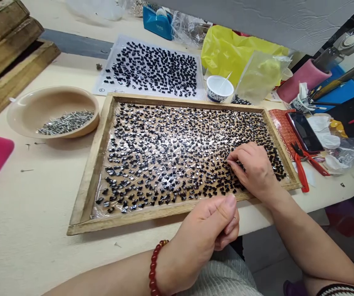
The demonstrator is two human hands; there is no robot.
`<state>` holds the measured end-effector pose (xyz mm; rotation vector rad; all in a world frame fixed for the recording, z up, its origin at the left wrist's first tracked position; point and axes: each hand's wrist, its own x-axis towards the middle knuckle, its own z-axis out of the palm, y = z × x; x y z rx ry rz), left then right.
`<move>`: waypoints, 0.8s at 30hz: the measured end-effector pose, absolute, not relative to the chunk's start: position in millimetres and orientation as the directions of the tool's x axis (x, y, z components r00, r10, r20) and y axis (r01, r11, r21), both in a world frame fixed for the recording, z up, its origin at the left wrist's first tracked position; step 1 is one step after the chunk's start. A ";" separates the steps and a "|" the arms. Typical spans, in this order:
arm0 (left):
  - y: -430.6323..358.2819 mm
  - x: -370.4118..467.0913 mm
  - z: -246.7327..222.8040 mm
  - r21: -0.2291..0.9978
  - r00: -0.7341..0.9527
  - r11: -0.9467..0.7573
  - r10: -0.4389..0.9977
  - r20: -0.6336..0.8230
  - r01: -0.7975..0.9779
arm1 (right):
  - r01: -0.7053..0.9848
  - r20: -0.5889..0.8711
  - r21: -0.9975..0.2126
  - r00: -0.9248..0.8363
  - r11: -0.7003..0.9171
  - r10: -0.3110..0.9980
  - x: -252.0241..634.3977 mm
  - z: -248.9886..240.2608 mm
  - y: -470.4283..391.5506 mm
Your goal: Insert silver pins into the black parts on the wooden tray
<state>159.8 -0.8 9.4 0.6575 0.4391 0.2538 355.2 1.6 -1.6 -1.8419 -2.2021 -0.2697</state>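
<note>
Low in front of the tray, my left hand (211, 230) is closed in a loose fist, thumb on top; a thin pin-like tip shows at its fingers. My right hand (254, 170) reaches over the right part of the wooden-framed tray (127, 222), thumb and forefinger pinched close above the pieces. Whatever lies between those fingertips is too small to make out. Small glossy black pieces (167, 181) cover the tray's film-lined bottom in large numbers. Left of the tray, a beige bowl (25, 117) holds a heap of thin metal pins (67, 123).
Behind the tray lies a white sheet (103, 84) with more black pieces. A small white cup (219, 87) stands beside it. Red-handled pliers (302, 172) and a phone (305, 131) lie right. Stacked wooden frames (7, 53) stand left. Loose pins (27, 170) dot the table.
</note>
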 end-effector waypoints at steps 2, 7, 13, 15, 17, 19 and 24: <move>-0.6 160.1 8.4 0.590 0.889 0.802 0.336 -0.310 -0.098 | 0.983 0.306 -0.022 -0.168 0.183 0.937 354.6 -1.3 2.1; 1.3 161.6 9.8 0.571 0.882 0.814 0.342 -0.324 -0.106 | 0.983 0.307 -0.017 -0.167 0.181 0.937 354.1 -1.2 2.6; 2.0 161.9 11.0 0.582 0.874 0.806 0.359 -0.328 -0.112 | 0.983 0.318 -0.046 -0.155 0.179 0.935 354.4 -2.7 2.7; 2.7 161.4 10.8 0.588 0.872 0.800 0.365 -0.327 -0.114 | 0.983 0.317 -0.055 -0.149 0.175 0.937 354.5 -3.1 2.7; 3.2 160.9 10.7 0.597 0.869 0.795 0.369 -0.330 -0.111 | 0.983 0.314 -0.062 -0.145 0.172 0.938 354.6 -3.5 2.6; 3.0 160.5 10.8 0.600 0.868 0.793 0.369 -0.332 -0.108 | 0.982 0.312 -0.071 -0.143 0.174 0.939 354.8 -4.0 2.4; 1.6 160.7 11.6 0.585 0.870 0.805 0.353 -0.345 -0.095 | 0.980 0.303 -0.095 -0.137 0.173 0.943 355.5 -5.3 2.3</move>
